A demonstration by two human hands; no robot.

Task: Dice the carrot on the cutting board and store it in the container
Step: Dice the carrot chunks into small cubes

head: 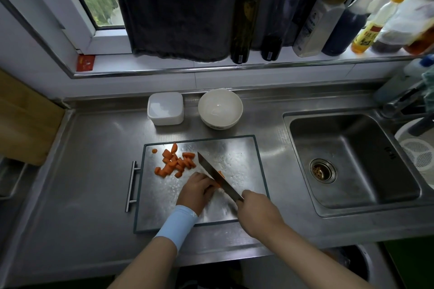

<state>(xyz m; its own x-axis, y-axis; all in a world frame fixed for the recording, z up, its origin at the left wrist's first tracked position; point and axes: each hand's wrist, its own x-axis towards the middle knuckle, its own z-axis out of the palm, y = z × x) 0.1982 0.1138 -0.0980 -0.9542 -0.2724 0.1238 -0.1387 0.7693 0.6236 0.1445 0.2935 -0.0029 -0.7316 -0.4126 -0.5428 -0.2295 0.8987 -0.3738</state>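
Standing behind the board: container and bowl, side by side; container contents not discernible. Diced pieces are piled near the board's far-left edge. My left hand curls over the carrot mid-board. My right hand grips the knife, blade on the carrot.

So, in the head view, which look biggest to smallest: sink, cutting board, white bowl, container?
1. sink and cutting board: largest, too alike to rank.
2. white bowl: next.
3. container: smallest, though only slightly under the bowl, so unsure.
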